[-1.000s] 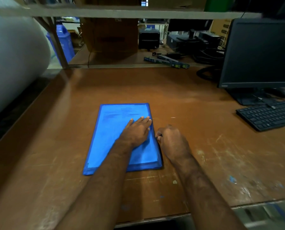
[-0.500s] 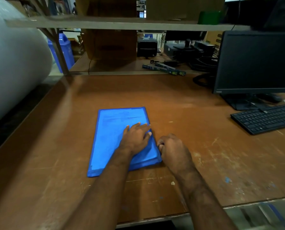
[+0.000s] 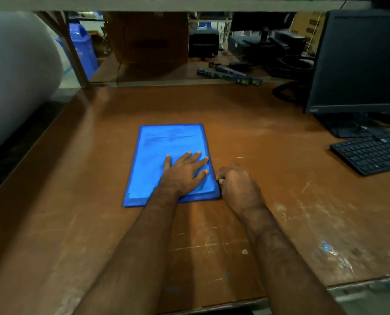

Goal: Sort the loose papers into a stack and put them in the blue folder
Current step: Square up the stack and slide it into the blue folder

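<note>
The left hand (image 3: pixel 185 176) lies flat, fingers now spread wider, on the blue folder (image 3: pixel 166 153). The right hand (image 3: pixel 237 185) stays curled, its grip pinched on the folder's near right edge. The folder rests mid-counter (image 3: pixel 257 137), papers showing faintly inside.

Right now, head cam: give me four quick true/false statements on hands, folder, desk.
1. The left hand lies flat on the blue folder. True.
2. The right hand rests on the keyboard. False: it is curled at the folder's right edge, near its front corner.
3. The monitor screen is dark. True.
4. Loose papers lie scattered on the desk. False: none show outside the folder.
</note>
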